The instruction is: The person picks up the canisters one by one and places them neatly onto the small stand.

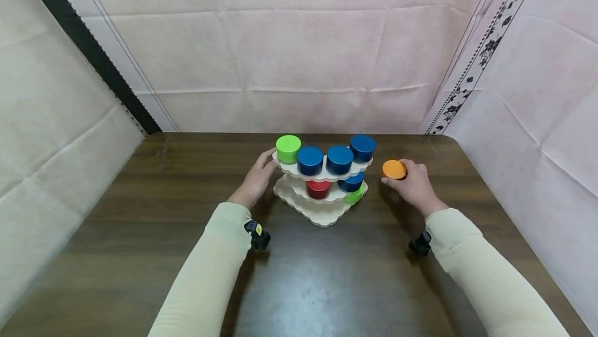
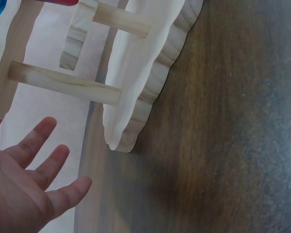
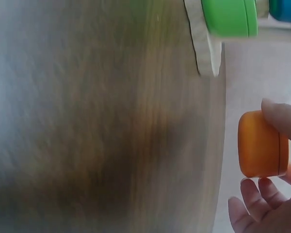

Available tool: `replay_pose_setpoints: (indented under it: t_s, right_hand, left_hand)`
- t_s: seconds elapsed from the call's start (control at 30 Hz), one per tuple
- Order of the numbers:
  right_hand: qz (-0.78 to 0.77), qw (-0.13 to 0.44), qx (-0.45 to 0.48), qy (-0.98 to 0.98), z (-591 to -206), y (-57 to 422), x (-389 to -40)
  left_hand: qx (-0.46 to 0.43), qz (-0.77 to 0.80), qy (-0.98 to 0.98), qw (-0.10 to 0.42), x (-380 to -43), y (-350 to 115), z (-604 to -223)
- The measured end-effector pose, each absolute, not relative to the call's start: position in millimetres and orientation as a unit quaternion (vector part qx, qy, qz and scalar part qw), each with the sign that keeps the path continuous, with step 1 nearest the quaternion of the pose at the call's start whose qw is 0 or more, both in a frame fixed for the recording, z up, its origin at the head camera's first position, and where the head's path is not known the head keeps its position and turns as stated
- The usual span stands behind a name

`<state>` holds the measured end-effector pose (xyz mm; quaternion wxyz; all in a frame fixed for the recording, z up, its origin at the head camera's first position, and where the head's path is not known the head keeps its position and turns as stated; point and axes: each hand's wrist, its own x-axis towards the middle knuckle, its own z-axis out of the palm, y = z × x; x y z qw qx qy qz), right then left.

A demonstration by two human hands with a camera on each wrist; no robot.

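A three-tiered wooden stand (image 1: 322, 216) with scalloped pale shelves stands on the table. On its top shelf are a green jar (image 1: 288, 149) and three blue jars (image 1: 339, 159); a red jar (image 1: 318, 189) and another blue and green one sit lower. My left hand (image 1: 258, 178) pinches the left edge of the top shelf, its other fingers spread below in the left wrist view; the thumb is hidden there. Right of the stand, my right hand (image 1: 415, 184) grips a small orange jar (image 3: 263, 144) between thumb and fingers, held above the table.
The dark wooden table (image 1: 154, 254) reaches back to a pale cloth wall (image 1: 299, 51), with more cloth at both sides. Round wooden posts (image 2: 63, 87) join the stand's shelves. Each wrist wears a small black camera (image 1: 257, 234).
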<state>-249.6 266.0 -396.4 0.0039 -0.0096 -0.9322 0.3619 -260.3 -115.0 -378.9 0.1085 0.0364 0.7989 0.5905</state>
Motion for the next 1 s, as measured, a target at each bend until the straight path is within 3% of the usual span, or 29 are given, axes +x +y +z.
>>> replay_pose_setpoints:
  t_s: [1.0]
  right_hand:
    - [0.328, -0.02, 0.037, -0.944, -400.8, 226.6, -186.0]
  left_hand:
    - [0.029, 0.581, 0.804, 0.122, -262.2, -116.5, -378.1]
